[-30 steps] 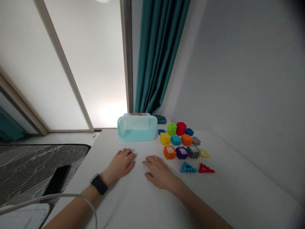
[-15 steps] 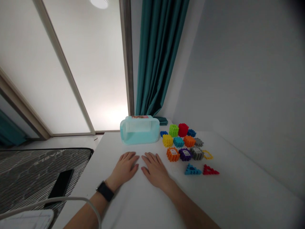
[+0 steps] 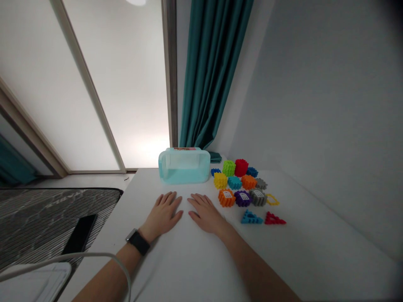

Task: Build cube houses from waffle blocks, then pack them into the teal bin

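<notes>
My left hand (image 3: 161, 214) lies palm down on the white table (image 3: 189, 260), fingers stretched out, holding nothing. Flat beside it rests my right hand (image 3: 205, 213), also open, a small gap between the two. Beyond both hands a translucent aqua plastic bin (image 3: 184, 176) lies on its side, its opening facing me. Several bumpy toy blocks stand to the right of my right hand, among them an orange block (image 3: 226, 198), a purple block (image 3: 243, 199), a grey block (image 3: 258, 197) and a yellow block (image 3: 220, 180). Closer to me lie a blue triangle (image 3: 251, 217) and a red triangle (image 3: 274, 218).
A teal curtain (image 3: 210, 75) hangs behind the table, with a grey wall (image 3: 327, 109) along the right. Left of the table, a black phone-like slab (image 3: 80, 233) lies on a dark striped surface (image 3: 34, 222). A white cable (image 3: 94, 254) loops across the lower left.
The whole view has shifted slightly, so the table and its things sit a little higher in the picture. Both hands stay flat on the table, with almost no movement.
</notes>
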The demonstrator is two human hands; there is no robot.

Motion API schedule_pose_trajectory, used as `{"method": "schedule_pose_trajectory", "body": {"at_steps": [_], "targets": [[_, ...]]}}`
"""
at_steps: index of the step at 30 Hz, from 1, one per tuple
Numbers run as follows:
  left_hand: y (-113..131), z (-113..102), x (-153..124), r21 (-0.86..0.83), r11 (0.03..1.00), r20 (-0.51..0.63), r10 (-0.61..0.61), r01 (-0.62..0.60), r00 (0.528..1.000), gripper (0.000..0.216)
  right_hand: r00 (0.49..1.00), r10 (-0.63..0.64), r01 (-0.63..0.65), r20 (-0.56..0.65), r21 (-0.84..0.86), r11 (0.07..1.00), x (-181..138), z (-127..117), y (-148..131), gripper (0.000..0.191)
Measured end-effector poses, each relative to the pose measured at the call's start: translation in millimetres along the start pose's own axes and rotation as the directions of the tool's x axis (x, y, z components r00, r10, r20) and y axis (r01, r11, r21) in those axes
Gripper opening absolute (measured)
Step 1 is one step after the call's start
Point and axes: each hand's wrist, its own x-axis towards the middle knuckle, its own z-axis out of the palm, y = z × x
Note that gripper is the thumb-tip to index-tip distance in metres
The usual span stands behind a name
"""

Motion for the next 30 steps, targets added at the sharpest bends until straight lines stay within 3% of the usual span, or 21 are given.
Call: {"method": "schedule_pose_trajectory", "body": {"at_steps": [10, 17, 30], "targets": [[4, -18, 22, 0.063, 0.995, 0.099, 0.071, -0.078, 0.993, 0.036, 0.998, -0.04, 0.04, -0.056, 0.013, 0.999, 1, -1, 6, 0.045], [-8, 0, 14, -0.061, 0.998, -0.025, 0.019, -0.02, 1.0, 0.039, 0.993, -0.051, 0.054, -0.102, 0.02, 0.998, 1, 0, 7, 0.043], [-15, 3, 14, -0.133, 0.99, -0.003, 0.051, -0.051, 0.999, 0.044, 0.993, -0.062, 0.068, -0.097, 0.061, 0.996, 1, 1, 11, 0.039]]}}
